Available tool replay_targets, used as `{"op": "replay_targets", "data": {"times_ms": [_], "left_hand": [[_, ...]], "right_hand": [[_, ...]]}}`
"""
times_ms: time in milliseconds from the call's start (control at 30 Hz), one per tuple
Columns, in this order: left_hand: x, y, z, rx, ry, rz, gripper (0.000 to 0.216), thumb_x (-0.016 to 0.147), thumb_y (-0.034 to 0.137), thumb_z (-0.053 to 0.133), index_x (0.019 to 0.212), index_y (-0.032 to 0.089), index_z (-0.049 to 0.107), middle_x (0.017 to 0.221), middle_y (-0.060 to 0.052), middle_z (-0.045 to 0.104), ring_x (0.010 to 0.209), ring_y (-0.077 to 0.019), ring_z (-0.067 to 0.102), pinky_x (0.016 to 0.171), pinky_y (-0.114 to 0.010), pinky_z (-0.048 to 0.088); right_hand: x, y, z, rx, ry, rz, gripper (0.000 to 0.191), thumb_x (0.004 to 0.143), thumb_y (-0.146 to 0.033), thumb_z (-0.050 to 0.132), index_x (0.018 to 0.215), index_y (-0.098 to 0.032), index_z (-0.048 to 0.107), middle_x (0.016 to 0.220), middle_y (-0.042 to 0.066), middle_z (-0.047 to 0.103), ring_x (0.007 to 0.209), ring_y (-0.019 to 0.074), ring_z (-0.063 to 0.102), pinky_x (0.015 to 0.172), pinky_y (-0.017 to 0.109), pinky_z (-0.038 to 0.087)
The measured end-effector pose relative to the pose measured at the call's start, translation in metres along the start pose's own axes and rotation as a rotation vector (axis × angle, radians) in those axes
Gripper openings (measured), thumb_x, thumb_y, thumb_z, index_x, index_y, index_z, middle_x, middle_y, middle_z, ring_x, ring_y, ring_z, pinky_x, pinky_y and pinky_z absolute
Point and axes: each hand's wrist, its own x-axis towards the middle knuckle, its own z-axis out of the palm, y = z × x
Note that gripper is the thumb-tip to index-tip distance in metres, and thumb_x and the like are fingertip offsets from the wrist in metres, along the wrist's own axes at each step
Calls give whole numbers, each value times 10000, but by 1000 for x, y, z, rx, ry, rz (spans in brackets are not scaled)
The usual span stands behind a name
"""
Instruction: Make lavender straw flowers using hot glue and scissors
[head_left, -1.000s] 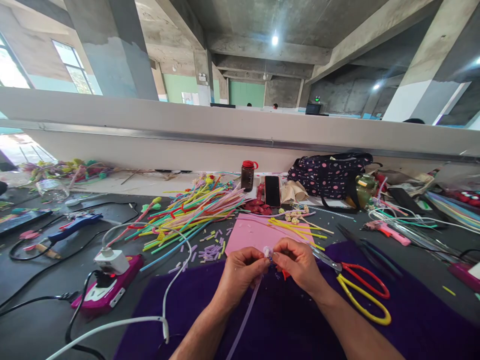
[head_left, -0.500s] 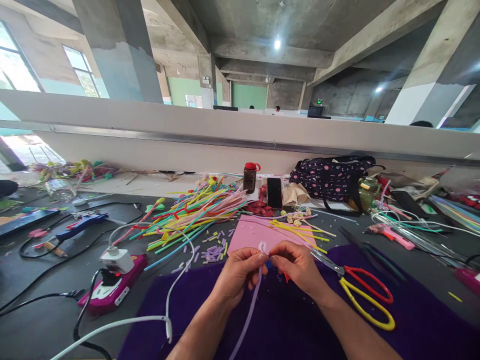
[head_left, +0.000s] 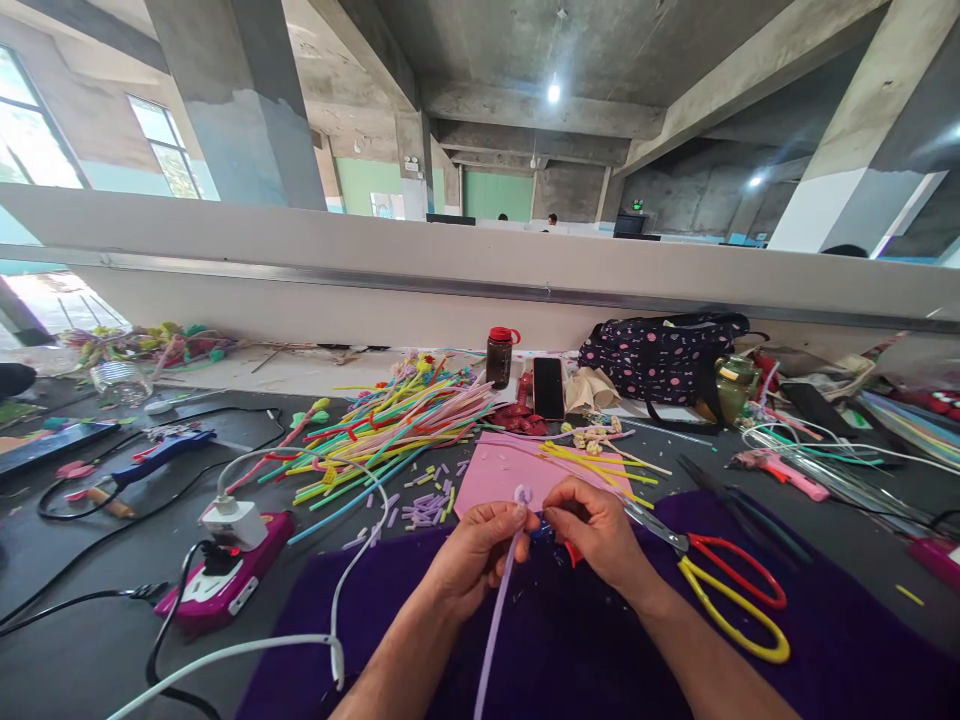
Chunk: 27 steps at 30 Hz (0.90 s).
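Observation:
My left hand (head_left: 480,550) pinches a lilac pipe cleaner (head_left: 496,620) between thumb and forefinger. Its top end curls into a small fuzzy loop (head_left: 523,494) above my fingertips, and the long tail hangs toward me. Close by on the right, my right hand (head_left: 592,530) is closed in a pinch, a small gap from the left fingertips. Whatever lies in that pinch is hidden. Below and between the hands a blue and red object (head_left: 541,532) shows in part, its kind unclear. A pink sheet (head_left: 487,480) lies just beyond the hands, on it several yellow pipe cleaners (head_left: 592,462).
Scissors (head_left: 739,590) with red and yellow handles lie right on the purple cloth (head_left: 360,610). Cut lilac pieces (head_left: 427,508) and a colourful pipe cleaner pile (head_left: 397,425) sit left. A white cable (head_left: 349,570) runs from the power strip (head_left: 232,580). Behind stand a bottle (head_left: 499,358), phone (head_left: 549,388) and bag (head_left: 660,355).
My right fingers have drawn slightly away from the left ones, opening a gap. The lilac tail has swung a little right, and more of the blue and red object shows.

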Motion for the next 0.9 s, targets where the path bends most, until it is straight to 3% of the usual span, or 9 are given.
{"op": "replay_targets", "data": {"times_ms": [267,400,500,700,900], "left_hand": [[-1,-1,0,12,-57,-14,254,734,352,618,709,100,635,420,20,507,271,-9,289,304,-172,105],[-2,-2,1,31,-128,-57,271,730,365,614,665,101,623,405,31,455,292,-20,294,320,-182,110],[-2,-4,2,42,-190,-93,279,743,354,591,643,96,619,388,24,444,293,-31,298,326,-194,125],[-3,-5,2,56,-240,-141,266,731,339,596,624,96,614,373,24,429,296,-37,303,331,-190,150],[-4,-3,2,55,-259,-166,267,719,340,606,619,93,615,381,23,428,301,-38,319,329,-184,157]], "right_hand": [[0,-1,-3,168,-11,86,134,778,-289,588,823,-165,618,618,-23,551,505,91,500,478,201,390],[0,-1,-6,341,-147,78,365,715,-311,662,1053,-201,583,889,25,569,653,102,524,551,204,419],[0,0,-8,387,-265,65,499,675,-317,697,1139,-233,534,947,30,548,688,107,516,531,189,403],[1,0,-10,392,-354,52,443,651,-350,716,1054,-213,593,834,10,556,689,117,510,616,230,410],[1,2,-11,353,-331,23,402,639,-387,717,982,-193,638,799,11,545,675,120,487,600,231,392]]}}
